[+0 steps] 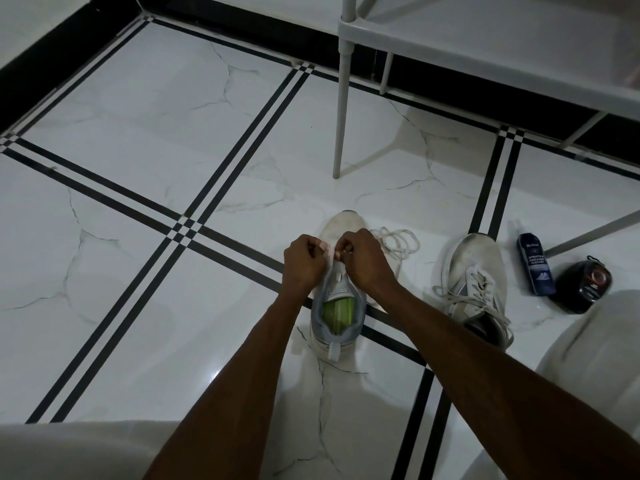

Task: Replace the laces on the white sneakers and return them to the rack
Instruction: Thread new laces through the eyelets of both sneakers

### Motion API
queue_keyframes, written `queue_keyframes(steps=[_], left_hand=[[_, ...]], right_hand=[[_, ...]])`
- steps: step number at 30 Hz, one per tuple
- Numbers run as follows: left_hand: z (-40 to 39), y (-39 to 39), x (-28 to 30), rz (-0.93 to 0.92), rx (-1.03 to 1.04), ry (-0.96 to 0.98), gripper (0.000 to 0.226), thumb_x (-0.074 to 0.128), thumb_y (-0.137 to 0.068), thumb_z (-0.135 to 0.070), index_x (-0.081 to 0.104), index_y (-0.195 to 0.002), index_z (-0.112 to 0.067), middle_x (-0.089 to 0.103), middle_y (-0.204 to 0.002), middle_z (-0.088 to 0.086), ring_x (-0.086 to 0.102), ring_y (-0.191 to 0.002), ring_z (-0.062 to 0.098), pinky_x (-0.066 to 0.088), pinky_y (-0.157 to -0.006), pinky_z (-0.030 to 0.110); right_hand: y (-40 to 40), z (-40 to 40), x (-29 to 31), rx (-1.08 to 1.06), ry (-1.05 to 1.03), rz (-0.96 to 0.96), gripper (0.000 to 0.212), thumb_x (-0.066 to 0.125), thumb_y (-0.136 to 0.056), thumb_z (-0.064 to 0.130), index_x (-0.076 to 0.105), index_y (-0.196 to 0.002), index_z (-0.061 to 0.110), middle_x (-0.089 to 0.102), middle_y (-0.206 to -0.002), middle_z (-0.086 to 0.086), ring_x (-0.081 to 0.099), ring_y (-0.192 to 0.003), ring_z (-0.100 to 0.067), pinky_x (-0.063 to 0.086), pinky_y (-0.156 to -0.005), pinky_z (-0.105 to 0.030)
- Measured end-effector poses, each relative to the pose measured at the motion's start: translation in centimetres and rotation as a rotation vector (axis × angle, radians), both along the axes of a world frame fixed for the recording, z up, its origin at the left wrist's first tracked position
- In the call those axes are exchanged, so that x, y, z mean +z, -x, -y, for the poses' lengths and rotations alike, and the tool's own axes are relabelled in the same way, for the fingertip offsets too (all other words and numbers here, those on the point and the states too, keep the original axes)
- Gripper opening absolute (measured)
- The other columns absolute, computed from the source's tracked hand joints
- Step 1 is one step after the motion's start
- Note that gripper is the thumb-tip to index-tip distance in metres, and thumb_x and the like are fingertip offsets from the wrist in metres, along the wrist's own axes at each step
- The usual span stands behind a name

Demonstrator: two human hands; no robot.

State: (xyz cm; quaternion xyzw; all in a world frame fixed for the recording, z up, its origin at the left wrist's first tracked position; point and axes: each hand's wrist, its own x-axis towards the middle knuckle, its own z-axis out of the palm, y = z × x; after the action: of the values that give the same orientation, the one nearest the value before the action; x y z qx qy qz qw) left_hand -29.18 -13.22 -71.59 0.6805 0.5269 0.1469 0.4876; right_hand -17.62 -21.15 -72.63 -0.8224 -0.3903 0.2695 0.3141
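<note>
Hands meet over the middle of the near sneaker (337, 306), which stands on the tiled floor (138, 168) with its toe pointing away and its green insole showing. Left hand (304, 259) and right hand (363, 258) both have their fingers curled tight, pinching the white material at the top of the tongue; whether that is a lace end or the eyelet strip, I cannot tell. Just beyond the right hand, a loose white lace (398, 242) lies in a heap on the floor, beside the shoe's toe. To the right, apart from the first, the second sneaker (476, 282) lies with its laces threaded but slack. Further right are 2 items: a dark blue cleaner bottle (535, 265) lying flat and a round black tin (585, 284). White rack (485, 39) stands at the upper right, on thin legs.
</note>
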Motion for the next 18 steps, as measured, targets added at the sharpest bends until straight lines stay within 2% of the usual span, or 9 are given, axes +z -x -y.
queue_keyframes(steps=[2, 5, 6, 8, 10, 12, 14, 16, 18], left_hand=[[-1.2, 1.1, 0.4, -0.011, 0.184, 0.026, 0.016, 0.051, -0.098, -0.004, 0.065, -0.106, -0.003, 0.068, -0.105, 0.011, 0.061, -0.095, 0.021, 0.048, -0.083, 0.030], [-5.5, 5.1, 1.5, -0.074, 0.641, 0.004, 0.025, 0.044, -0.103, -0.011, 0.066, -0.099, 0.001, 0.067, -0.100, 0.019, 0.063, -0.103, 0.032, 0.046, -0.084, 0.031], [-7.1, 6.6, 1.7, -0.098, 0.735, -0.043, 0.028, 0.043, -0.103, -0.011, 0.066, -0.103, 0.005, 0.067, -0.105, 0.021, 0.063, -0.107, 0.034, 0.043, -0.083, 0.026], [-8.7, 8.5, 1.8, -0.120, 0.767, -0.135, 0.031, 0.049, -0.098, -0.013, 0.065, -0.115, 0.006, 0.068, -0.113, 0.021, 0.064, -0.110, 0.034, 0.042, -0.081, 0.020], [-8.1, 8.1, 1.5, -0.084, 0.562, -0.254, 0.033, 0.060, -0.089, -0.018, 0.065, -0.117, -0.001, 0.068, -0.114, 0.018, 0.062, -0.112, 0.034, 0.040, -0.094, 0.026], [-5.6, 5.8, 0.5, -0.099, 0.175, -0.449, 0.039, 0.073, -0.085, -0.022, 0.064, -0.120, -0.008, 0.065, -0.118, 0.012, 0.055, -0.115, 0.029, 0.030, -0.097, 0.027], [-3.3, 3.4, -0.4, -0.088, -0.162, -0.490, 0.037, 0.075, -0.083, -0.036, 0.071, -0.114, -0.017, 0.067, -0.116, 0.006, 0.057, -0.112, 0.026, 0.037, -0.100, 0.037], [-1.6, 1.9, -0.7, -0.072, -0.287, -0.403, 0.022, 0.074, -0.083, -0.036, 0.079, -0.099, -0.021, 0.071, -0.107, 0.004, 0.062, -0.103, 0.025, 0.049, -0.091, 0.044], [-0.9, 1.4, -0.6, -0.066, -0.276, -0.395, 0.007, 0.074, -0.084, -0.019, 0.080, -0.086, -0.018, 0.072, -0.096, 0.003, 0.064, -0.094, 0.024, 0.052, -0.085, 0.045]], right_hand=[[-0.5, 0.4, -0.3, 0.007, 0.001, 0.006, 0.013, 0.062, -0.088, 0.004, 0.067, -0.084, 0.016, 0.055, -0.094, -0.004, 0.057, -0.084, -0.016, 0.050, -0.076, -0.033], [-1.1, 0.5, -0.1, 0.027, 0.028, 0.012, 0.010, 0.062, -0.090, 0.006, 0.070, -0.088, 0.010, 0.057, -0.098, -0.010, 0.057, -0.087, -0.018, 0.047, -0.079, -0.034], [-1.0, 0.5, 0.0, 0.039, 0.038, 0.015, 0.009, 0.062, -0.091, 0.006, 0.070, -0.088, 0.009, 0.056, -0.099, -0.010, 0.057, -0.088, -0.019, 0.048, -0.079, -0.034], [-0.7, 0.3, 0.0, 0.069, 0.060, 0.041, 0.009, 0.063, -0.091, 0.005, 0.069, -0.088, 0.010, 0.054, -0.102, -0.010, 0.057, -0.092, -0.022, 0.051, -0.081, -0.038], [-0.3, -0.1, -0.1, 0.071, 0.085, 0.062, 0.010, 0.062, -0.090, 0.004, 0.067, -0.086, 0.012, 0.053, -0.103, -0.009, 0.057, -0.093, -0.022, 0.052, -0.081, -0.042], [-0.1, -0.5, 0.0, 0.071, 0.087, 0.066, 0.012, 0.061, -0.088, 0.002, 0.067, -0.084, 0.012, 0.053, -0.101, -0.008, 0.057, -0.090, -0.022, 0.053, -0.080, -0.043], [0.1, -0.7, 0.1, 0.090, 0.079, 0.082, 0.013, 0.060, -0.087, 0.003, 0.068, -0.084, 0.012, 0.054, -0.100, -0.008, 0.058, -0.089, -0.022, 0.053, -0.080, -0.041], [0.0, -0.7, 0.0, 0.097, 0.084, 0.089, 0.011, 0.060, -0.089, 0.005, 0.069, -0.087, 0.012, 0.054, -0.101, -0.008, 0.058, -0.092, -0.021, 0.051, -0.081, -0.037], [-0.2, -0.5, -0.1, 0.094, 0.068, 0.072, 0.011, 0.062, -0.089, 0.006, 0.068, -0.083, 0.014, 0.054, -0.099, -0.007, 0.058, -0.091, -0.020, 0.049, -0.079, -0.033]])
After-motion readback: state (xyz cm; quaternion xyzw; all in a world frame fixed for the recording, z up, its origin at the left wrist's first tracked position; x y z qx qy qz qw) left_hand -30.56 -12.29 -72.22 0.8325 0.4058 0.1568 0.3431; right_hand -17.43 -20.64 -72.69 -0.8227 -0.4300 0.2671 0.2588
